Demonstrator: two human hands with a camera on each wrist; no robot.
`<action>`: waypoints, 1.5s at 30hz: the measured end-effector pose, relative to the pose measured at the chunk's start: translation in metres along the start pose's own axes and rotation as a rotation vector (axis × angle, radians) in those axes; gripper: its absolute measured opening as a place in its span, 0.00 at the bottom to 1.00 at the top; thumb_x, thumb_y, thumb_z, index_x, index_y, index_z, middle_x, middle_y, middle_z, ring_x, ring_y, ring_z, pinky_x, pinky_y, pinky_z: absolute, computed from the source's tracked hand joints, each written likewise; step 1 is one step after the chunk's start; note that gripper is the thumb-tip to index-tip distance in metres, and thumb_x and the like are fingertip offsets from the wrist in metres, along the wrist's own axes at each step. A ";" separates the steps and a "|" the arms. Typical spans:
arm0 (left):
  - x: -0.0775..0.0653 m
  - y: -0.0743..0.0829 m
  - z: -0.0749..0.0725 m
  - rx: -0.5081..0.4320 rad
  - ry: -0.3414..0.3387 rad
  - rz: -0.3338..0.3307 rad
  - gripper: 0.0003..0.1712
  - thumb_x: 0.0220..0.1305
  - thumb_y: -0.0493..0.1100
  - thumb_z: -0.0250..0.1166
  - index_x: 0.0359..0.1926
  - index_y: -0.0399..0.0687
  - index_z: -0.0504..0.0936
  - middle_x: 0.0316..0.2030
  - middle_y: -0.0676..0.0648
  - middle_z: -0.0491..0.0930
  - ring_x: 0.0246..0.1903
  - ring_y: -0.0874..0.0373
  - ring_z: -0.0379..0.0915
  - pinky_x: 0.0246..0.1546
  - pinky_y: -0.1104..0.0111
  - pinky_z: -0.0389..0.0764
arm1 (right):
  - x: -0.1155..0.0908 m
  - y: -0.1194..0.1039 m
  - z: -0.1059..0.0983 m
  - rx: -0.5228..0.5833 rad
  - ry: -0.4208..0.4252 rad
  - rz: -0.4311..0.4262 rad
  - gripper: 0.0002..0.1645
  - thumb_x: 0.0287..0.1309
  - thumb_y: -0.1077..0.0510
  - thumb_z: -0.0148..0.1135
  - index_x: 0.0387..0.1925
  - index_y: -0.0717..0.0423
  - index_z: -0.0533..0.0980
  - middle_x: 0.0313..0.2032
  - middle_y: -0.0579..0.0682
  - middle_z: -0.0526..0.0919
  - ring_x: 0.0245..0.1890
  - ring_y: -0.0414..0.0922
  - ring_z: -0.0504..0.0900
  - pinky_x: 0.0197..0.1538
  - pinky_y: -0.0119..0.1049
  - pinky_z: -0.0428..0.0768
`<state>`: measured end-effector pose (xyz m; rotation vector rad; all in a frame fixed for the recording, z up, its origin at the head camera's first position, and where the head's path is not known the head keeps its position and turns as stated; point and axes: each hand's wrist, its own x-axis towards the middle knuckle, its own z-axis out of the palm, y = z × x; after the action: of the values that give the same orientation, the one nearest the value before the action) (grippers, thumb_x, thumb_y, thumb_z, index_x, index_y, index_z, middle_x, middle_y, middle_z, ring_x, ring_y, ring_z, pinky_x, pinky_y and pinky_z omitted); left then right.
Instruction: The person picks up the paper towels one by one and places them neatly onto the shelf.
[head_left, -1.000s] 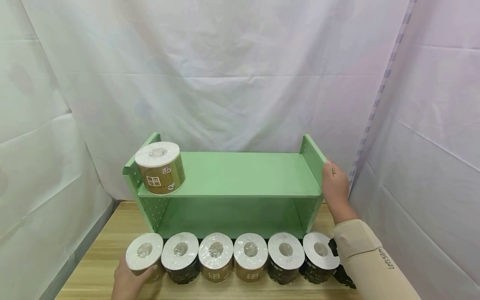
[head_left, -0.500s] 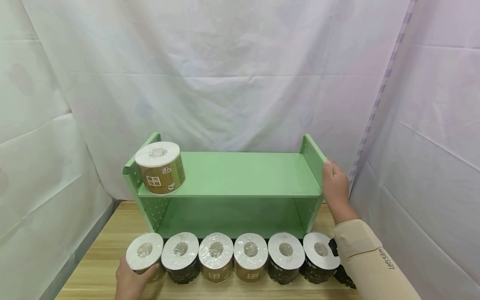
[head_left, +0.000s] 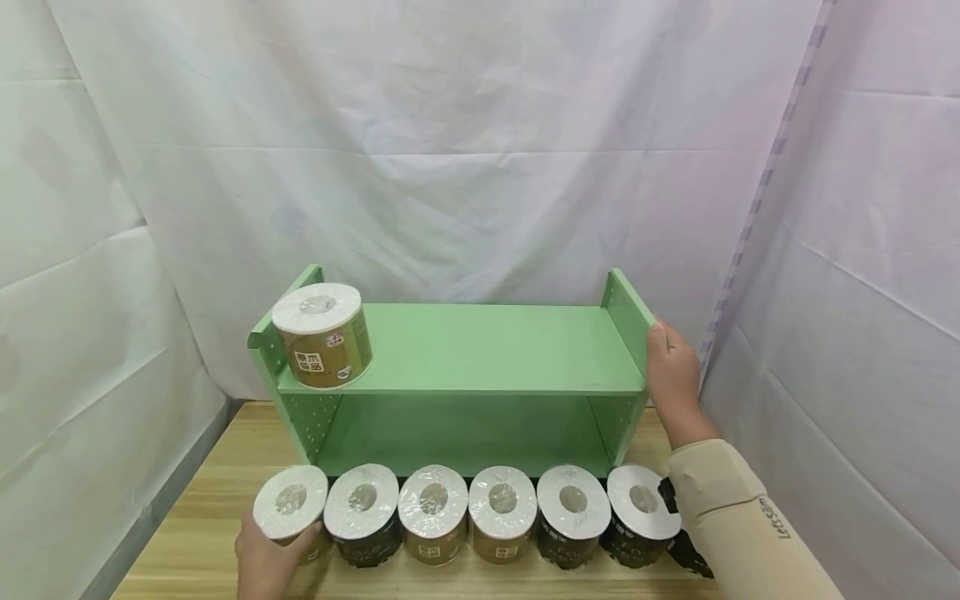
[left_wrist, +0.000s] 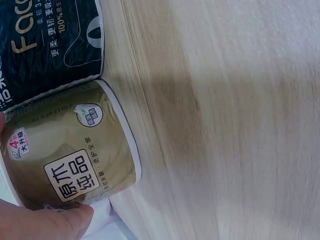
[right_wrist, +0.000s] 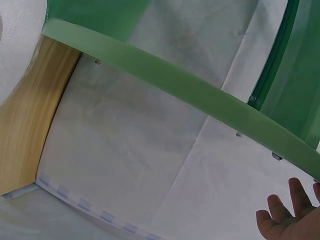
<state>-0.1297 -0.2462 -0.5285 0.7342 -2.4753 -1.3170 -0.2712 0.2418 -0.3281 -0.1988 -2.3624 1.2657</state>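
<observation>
At the lower left in the head view, my left hand grips a gold-wrapped toilet paper roll, the leftmost of a row on the table. In the left wrist view, the thumb presses one side of this roll, with a fingertip at the other. A two-tier green shelf stands behind the row. My right hand holds its right side panel near the upper front edge. Several of that hand's fingers spread loosely outside the panel in the right wrist view; the thumb is hidden there.
One gold-wrapped roll stands on the shelf's upper left. More gold and black rolls continue the row along the shelf's front on the wooden table. White cloth hangs behind and at both sides.
My left hand has shifted slightly to the right against the leftmost roll. The right hand, shelf and rolls keep their places.
</observation>
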 end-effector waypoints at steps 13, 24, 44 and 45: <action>-0.004 0.001 0.002 -0.020 0.054 0.006 0.56 0.47 0.39 0.72 0.67 0.23 0.45 0.56 0.22 0.54 0.60 0.25 0.47 0.58 0.35 0.57 | -0.001 -0.001 0.001 0.005 0.002 -0.001 0.35 0.71 0.42 0.29 0.69 0.54 0.64 0.67 0.59 0.67 0.65 0.58 0.66 0.65 0.57 0.63; -0.001 -0.005 0.005 -0.041 0.080 0.015 0.57 0.47 0.39 0.73 0.69 0.25 0.47 0.59 0.23 0.55 0.62 0.26 0.48 0.60 0.37 0.55 | 0.001 0.001 0.003 0.021 0.011 -0.007 0.35 0.70 0.43 0.30 0.68 0.54 0.66 0.66 0.58 0.68 0.66 0.58 0.66 0.66 0.56 0.63; -0.001 -0.008 0.006 -0.082 0.168 0.086 0.55 0.41 0.38 0.76 0.66 0.23 0.54 0.57 0.22 0.61 0.59 0.27 0.56 0.59 0.37 0.58 | 0.001 0.001 0.002 0.009 0.010 0.003 0.35 0.71 0.42 0.29 0.69 0.54 0.65 0.68 0.56 0.66 0.67 0.57 0.64 0.67 0.56 0.62; -0.001 -0.008 0.006 -0.081 0.167 0.084 0.55 0.41 0.38 0.76 0.66 0.23 0.54 0.57 0.22 0.61 0.59 0.27 0.56 0.59 0.37 0.58 | 0.001 0.001 0.002 0.009 0.009 0.003 0.35 0.71 0.42 0.29 0.69 0.54 0.65 0.68 0.56 0.66 0.67 0.57 0.64 0.67 0.55 0.62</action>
<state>-0.1289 -0.2451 -0.5389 0.6843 -2.2830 -1.2633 -0.2730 0.2409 -0.3293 -0.2046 -2.3492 1.2739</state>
